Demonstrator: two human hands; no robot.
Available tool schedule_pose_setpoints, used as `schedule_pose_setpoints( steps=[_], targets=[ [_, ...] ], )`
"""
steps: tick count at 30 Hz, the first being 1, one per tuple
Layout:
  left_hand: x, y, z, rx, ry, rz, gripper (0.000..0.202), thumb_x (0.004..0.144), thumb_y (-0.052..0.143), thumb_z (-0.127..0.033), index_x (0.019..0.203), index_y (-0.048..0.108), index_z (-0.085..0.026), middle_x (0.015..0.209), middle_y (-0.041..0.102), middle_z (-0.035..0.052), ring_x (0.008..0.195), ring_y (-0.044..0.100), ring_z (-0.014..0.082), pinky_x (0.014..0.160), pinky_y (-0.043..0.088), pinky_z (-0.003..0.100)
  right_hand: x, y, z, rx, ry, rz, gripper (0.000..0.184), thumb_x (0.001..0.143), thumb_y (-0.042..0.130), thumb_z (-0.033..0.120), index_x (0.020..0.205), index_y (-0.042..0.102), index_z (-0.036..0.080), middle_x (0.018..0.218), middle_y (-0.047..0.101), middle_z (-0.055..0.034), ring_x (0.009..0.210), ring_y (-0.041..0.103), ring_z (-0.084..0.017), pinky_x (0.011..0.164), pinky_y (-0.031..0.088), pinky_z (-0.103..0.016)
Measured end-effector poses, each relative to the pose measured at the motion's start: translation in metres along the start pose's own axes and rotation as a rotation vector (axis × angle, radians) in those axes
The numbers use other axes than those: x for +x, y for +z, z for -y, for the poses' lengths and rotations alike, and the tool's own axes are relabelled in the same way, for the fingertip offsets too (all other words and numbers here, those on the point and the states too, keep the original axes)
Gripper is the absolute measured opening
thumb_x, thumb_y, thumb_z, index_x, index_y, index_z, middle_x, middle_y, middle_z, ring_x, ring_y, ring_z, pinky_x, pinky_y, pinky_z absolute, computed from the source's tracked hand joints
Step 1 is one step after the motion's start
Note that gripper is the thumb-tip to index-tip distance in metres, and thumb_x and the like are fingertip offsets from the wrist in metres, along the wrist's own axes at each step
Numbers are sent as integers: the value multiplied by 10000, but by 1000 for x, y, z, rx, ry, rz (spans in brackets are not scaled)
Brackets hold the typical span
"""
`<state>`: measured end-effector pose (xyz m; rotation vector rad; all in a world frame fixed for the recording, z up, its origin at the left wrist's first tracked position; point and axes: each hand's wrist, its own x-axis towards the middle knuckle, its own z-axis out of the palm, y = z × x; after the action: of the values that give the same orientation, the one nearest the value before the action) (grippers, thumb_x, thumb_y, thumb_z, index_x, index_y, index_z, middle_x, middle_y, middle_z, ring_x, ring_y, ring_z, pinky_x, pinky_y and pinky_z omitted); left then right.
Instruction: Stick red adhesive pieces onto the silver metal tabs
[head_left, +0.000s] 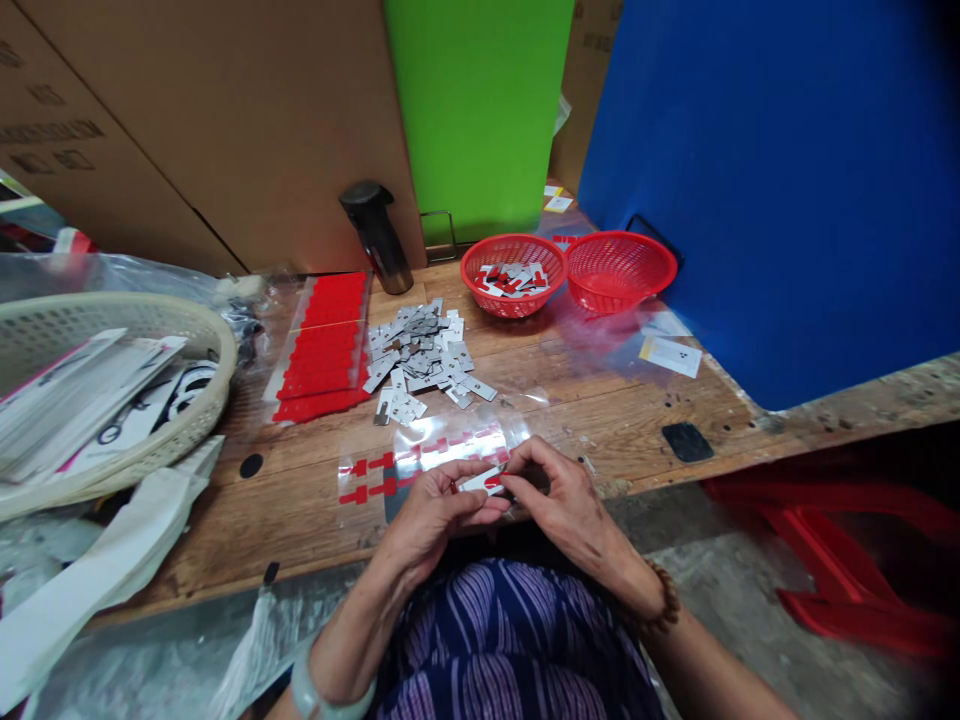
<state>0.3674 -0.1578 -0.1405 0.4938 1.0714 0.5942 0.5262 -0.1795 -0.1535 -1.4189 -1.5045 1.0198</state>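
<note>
My left hand (pixel 442 500) grips a small flat metal plate (pixel 474 482) over the table's front edge. At the plate's right end my right hand (pixel 551 490) is closed, its thumb and fingertips pinching a red sticker (pixel 493 480) that lies against the plate. Just beyond my hands is a clear backing sheet (pixel 420 455) carrying rows of red T-shaped stickers (pixel 382 460). Farther back lies a loose heap of similar metal plates (pixel 424 350). Left of the heap are stacked sheets of red stickers (pixel 326 345).
A red basket (pixel 480 300) holds plates with red stickers; another red basket (pixel 622 270) stands beside it. A dark flask (pixel 377 240) is by the cardboard. At left sits a cream basket (pixel 217 400) of printed cards. A blue panel (pixel 772 200) borders the right, above a red stool (pixel 825 560).
</note>
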Motion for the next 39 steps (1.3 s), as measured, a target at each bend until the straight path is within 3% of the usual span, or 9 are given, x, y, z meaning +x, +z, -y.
schedule_pose_setpoints(
  steps=[18, 32, 36, 39],
  targets=[
    [2, 1, 1, 26, -3, -19, 375, 647, 709, -74, 999, 579, -92, 709, 716, 108, 616, 683, 142, 610, 539, 189, 0, 1, 3, -8, 32, -11, 64, 759, 532, 143, 727, 516, 197, 655, 517, 38, 600, 476, -104, 574, 382, -216],
    [6, 1, 4, 143, 168, -93, 366, 639, 728, -221, 945, 572, -95, 638, 713, 77, 551, 661, 115, 583, 518, 180, -5, 8, 3, 46, 86, -47, 82, 759, 517, 118, 729, 550, 187, 781, 558, 5, 771, 525, -137, 710, 400, -250],
    [8, 1, 4, 142, 144, -73, 372, 644, 725, -211, 963, 578, -87, 673, 718, 92, 564, 665, 117, 594, 518, 181, -4, 5, 7, -3, 61, -93, 89, 746, 543, 126, 678, 545, 184, 793, 543, 0, 780, 514, -141, 702, 388, -250],
    [7, 2, 3, 113, 97, -71, 368, 648, 717, -176, 974, 576, -82, 672, 718, 105, 569, 669, 124, 589, 520, 181, -2, 1, 8, 11, 111, -43, 80, 764, 524, 137, 703, 540, 186, 723, 542, 21, 694, 503, -124, 648, 380, -238]
  ],
)
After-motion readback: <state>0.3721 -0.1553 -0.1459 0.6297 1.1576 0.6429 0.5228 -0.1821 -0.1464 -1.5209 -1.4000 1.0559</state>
